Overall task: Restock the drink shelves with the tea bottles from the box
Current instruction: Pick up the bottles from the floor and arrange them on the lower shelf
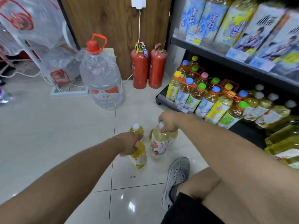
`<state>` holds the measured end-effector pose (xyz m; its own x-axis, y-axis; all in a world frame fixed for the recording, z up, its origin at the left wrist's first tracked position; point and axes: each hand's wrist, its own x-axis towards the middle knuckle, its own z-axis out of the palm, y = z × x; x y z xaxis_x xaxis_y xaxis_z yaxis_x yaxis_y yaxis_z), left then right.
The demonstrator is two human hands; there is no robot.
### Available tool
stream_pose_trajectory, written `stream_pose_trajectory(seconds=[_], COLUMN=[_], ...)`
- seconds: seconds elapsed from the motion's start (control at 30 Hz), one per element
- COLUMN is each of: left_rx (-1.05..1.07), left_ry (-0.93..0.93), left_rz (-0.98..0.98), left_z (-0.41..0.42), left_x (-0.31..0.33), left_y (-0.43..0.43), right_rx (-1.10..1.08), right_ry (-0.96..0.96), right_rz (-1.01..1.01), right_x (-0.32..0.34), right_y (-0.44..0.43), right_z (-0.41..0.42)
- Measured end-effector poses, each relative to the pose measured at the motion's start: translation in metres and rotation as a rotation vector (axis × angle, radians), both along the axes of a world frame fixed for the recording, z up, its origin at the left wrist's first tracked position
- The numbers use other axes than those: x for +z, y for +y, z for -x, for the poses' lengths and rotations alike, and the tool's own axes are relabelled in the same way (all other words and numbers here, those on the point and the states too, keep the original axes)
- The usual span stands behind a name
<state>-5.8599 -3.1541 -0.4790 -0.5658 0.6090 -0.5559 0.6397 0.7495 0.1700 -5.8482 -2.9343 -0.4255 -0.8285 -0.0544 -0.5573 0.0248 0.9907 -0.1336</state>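
Observation:
Several yellow tea bottles with white caps stand on the tiled floor in front of me. My left hand (129, 145) grips the shoulder of the left tea bottle (139, 155), its white cap showing above my fingers. My right hand (168, 121) holds the neck and cap of the right tea bottle (159, 143), which has a picture label. A third tea bottle (174, 137) stands partly hidden behind it. The drink shelf (233, 63) is to the right, its bottom level filled with tea bottles (205, 97). No box is in view.
A big water jug (102, 80) with a red cap stands on the floor ahead. Two red fire extinguishers (148, 67) lean by the wooden wall. My grey shoe (177, 178) and bent knee are at the lower right. Plastic-wrapped goods lie far left.

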Motion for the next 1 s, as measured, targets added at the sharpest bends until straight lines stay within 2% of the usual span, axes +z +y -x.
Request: stream_pose_trajectory(seconds=[0.27,0.43,0.63,0.87,1.0], left_rx=[-0.262,-0.347,-0.468,-0.561,-0.553], left_ry=[0.251,0.352,0.384,0.361,0.282], left_rz=[-0.145,-0.236,-0.261,-0.227,-0.242], left_z=[-0.011,-0.024,-0.059,-0.097,-0.118], left_x=[0.143,0.198,0.204,0.124,0.089], left_y=[0.097,0.180,0.306,0.420,0.477], right_rx=[-0.213,-0.384,-0.611,-0.858,-0.963], right_ry=[0.278,0.410,0.360,0.309,0.331], right_rz=[-0.093,-0.091,-0.098,-0.113,-0.067], right_x=[0.165,0.213,0.184,0.065,0.023], right_y=[0.090,0.152,0.237,0.315,0.353], right_z=[-0.078,-0.136,-0.213,-0.288,-0.309])
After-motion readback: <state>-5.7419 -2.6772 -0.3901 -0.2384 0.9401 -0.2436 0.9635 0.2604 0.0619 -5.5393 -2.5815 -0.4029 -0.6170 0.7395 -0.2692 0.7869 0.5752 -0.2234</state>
